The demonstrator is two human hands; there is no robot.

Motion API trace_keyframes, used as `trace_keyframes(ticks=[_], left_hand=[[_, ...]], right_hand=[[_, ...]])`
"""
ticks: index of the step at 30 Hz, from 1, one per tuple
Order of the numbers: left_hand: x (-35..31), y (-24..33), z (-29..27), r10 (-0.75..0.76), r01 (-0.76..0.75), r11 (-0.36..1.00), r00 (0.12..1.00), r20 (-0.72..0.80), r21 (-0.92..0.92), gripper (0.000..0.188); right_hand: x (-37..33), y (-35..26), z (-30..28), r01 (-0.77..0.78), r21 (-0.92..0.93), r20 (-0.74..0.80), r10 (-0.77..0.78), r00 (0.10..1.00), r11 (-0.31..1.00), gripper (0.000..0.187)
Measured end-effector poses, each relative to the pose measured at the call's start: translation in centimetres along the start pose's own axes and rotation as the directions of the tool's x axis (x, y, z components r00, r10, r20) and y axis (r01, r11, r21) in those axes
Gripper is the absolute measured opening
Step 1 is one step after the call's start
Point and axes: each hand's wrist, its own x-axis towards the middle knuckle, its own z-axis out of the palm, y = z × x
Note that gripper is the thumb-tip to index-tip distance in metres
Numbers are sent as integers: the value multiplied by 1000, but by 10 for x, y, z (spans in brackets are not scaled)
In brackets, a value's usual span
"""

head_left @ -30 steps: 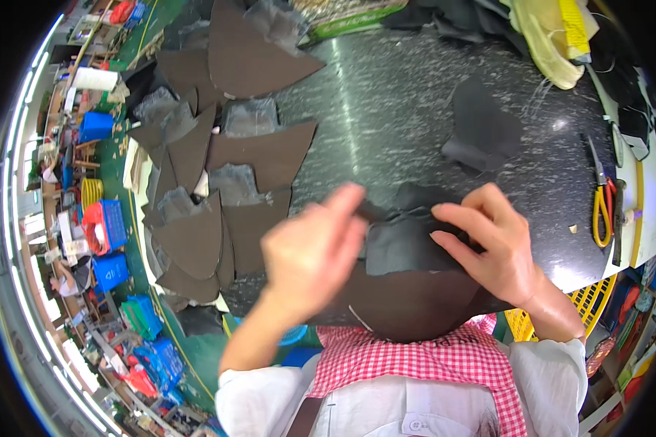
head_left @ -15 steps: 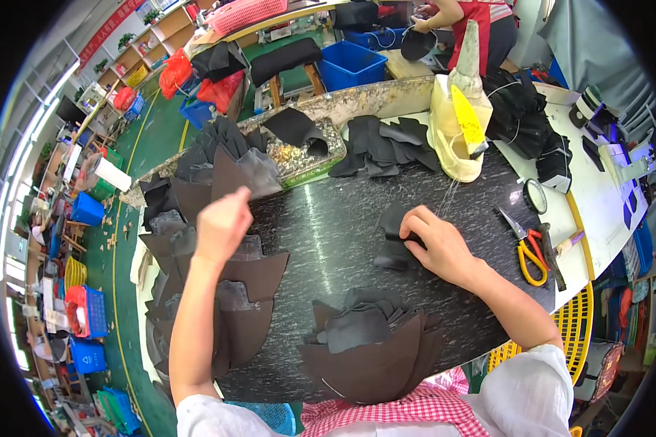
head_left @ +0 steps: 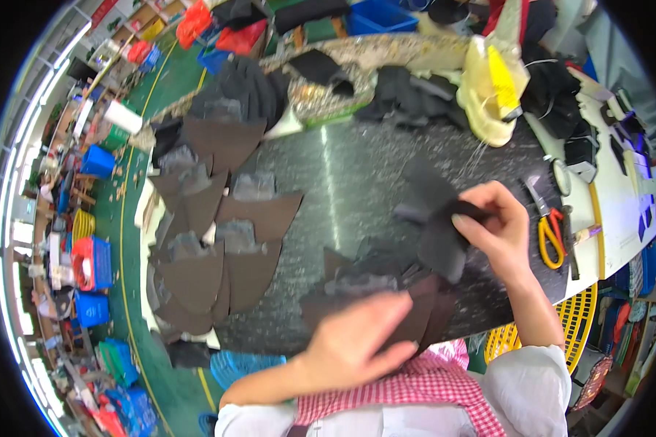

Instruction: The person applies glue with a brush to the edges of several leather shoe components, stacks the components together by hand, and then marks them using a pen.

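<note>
My right hand (head_left: 501, 227) pinches a black, thin, flexible cut piece (head_left: 439, 191) between thumb and fingers, lifted above the dark table. My left hand (head_left: 357, 341), smeared by motion, is over the near edge of a pile of dark brown cut pieces (head_left: 423, 309), fingers stretched and thumb apart. Nothing shows in it, and whether it touches the pile I cannot tell. Smaller black pieces (head_left: 386, 255) lie on top of that pile. To the left, more brown pieces (head_left: 189, 280) overlap in rows, some with shiny dark patches.
Scissors with yellow and red handles (head_left: 550, 237) lie on the right, near a round roll of tape (head_left: 561, 176). A cream container (head_left: 485, 109) with a yellow tool stands at the back. Black pieces (head_left: 408, 95) are heaped beside it. A yellow basket (head_left: 579, 320) sits below the right edge.
My right hand has lifted the black piece off the table and moved right. My left hand has come from the left rows down to the near pile. The view has shifted.
</note>
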Motion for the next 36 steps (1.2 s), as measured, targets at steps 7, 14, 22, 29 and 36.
trace_keyframes(ticks=[7, 14, 22, 29, 36], left_hand=[[-30, -4, -9, -585, 596, 370, 745, 320, -713, 28], [-18, -27, -16, -613, 525, 671, 790, 7, -524, 40], [-7, -44, -4, -401, 379, 913, 902, -162, -149, 47], [-7, -47, 1, -365, 356, 931, 918, -154, -79, 49], [2, -51, 3, -366, 365, 930, 917, -156, -40, 49]], right_hand=[[-67, 17, 39, 101, -71, 302, -75, 950, 992, 11], [-52, 13, 56, 172, -449, 214, -81, 974, 877, 22], [-64, 32, 55, 431, -568, 268, -337, 902, 701, 23], [-66, 36, 54, 373, -561, 248, -280, 927, 739, 23], [-59, 34, 52, 367, -575, 250, -271, 930, 731, 23]])
